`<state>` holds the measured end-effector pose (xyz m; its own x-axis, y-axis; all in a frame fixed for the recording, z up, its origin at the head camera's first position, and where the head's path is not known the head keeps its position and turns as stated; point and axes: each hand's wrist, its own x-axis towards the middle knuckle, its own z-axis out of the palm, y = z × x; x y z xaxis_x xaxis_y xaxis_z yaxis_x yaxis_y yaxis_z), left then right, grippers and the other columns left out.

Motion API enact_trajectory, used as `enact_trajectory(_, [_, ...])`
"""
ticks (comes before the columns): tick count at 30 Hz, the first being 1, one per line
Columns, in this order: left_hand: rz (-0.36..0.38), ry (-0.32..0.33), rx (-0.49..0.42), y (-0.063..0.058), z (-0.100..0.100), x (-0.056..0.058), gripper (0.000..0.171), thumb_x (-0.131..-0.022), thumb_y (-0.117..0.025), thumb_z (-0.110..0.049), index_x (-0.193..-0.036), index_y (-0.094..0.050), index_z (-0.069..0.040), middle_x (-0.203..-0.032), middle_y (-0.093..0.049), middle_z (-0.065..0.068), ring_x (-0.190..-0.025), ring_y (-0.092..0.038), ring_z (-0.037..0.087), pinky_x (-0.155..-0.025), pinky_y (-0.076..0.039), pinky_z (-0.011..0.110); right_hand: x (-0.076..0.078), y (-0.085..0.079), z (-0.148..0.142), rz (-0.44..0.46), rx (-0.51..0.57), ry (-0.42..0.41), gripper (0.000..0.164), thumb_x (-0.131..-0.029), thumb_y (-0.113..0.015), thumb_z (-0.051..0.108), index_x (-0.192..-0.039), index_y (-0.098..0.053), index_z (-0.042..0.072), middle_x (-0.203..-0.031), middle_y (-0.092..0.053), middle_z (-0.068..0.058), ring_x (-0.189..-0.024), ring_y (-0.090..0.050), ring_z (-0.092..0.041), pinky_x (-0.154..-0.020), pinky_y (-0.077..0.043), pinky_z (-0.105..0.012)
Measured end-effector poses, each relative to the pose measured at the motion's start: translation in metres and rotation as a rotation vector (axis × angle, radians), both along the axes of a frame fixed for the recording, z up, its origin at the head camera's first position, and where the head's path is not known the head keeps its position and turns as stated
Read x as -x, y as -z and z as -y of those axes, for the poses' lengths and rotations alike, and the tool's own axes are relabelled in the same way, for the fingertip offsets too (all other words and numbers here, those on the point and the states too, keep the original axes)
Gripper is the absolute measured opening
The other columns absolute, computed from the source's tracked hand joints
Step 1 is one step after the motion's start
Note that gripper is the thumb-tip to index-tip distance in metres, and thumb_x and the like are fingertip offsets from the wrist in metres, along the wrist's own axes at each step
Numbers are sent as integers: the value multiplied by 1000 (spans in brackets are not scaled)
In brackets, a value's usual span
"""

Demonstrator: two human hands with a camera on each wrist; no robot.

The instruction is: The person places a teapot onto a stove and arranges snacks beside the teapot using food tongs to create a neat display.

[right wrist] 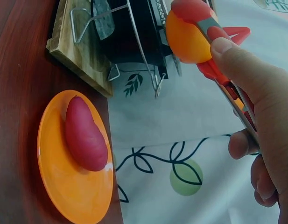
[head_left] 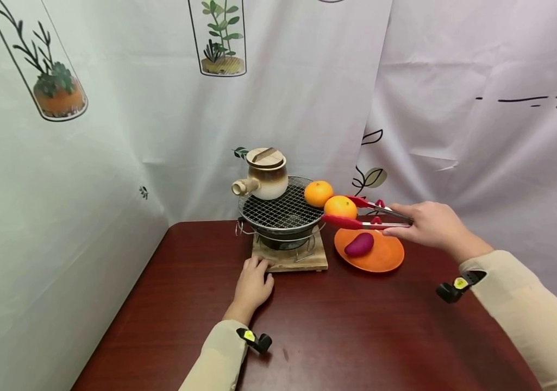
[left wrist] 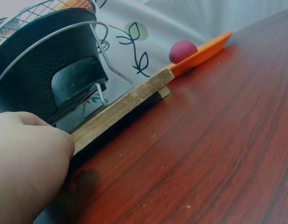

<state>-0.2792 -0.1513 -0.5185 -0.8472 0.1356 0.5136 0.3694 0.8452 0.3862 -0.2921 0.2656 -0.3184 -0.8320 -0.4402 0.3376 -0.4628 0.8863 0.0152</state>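
Note:
My right hand [head_left: 427, 225] grips red-tipped metal tongs [head_left: 388, 224], thumb on one arm and fingers on the other. Between the red tips is a mandarin [head_left: 340, 207], raised at the right rim of a round wire-topped grill [head_left: 278, 214]. Another mandarin [head_left: 319, 193] sits on the mesh just behind it. My left hand [head_left: 252, 285] holds the front left corner of the wooden board [head_left: 302, 262] under the grill; in the left wrist view its fingertips are mostly hidden. On the orange plate [right wrist: 55, 186] lies a purple sweet potato [right wrist: 85, 135].
A brown-and-cream clay pot [head_left: 270, 182] with a wooden lid and a side handle pointing left stands on the grill's left half. Wire legs [left wrist: 108, 70] surround the black grill bowl. White printed cloth [head_left: 302, 98] hangs behind the dark red table [head_left: 337, 326].

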Motion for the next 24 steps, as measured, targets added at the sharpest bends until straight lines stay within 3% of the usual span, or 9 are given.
enact_trajectory(16, [-10, -3, 6, 1, 0, 0, 23, -87, -68, -9, -110, -71, -11, -114, -58, 10, -114, -53, 35, -95, -48, 49, 15, -7, 20, 5, -27, -7, 72, -84, -67, 68, -134, -67, 17, -95, -75, -13, -81, -67, -32, -68, -53, -51])
enact_trajectory(24, [-49, -2, 5, 3, 0, 0, 22, -85, -68, -9, -107, -71, -11, -112, -58, 10, -111, -54, 34, -93, -49, 48, 25, -7, 28, 24, -5, 7, 74, -83, -67, 70, -137, -66, 19, -99, -75, -14, -85, -67, -33, -68, -53, -51])
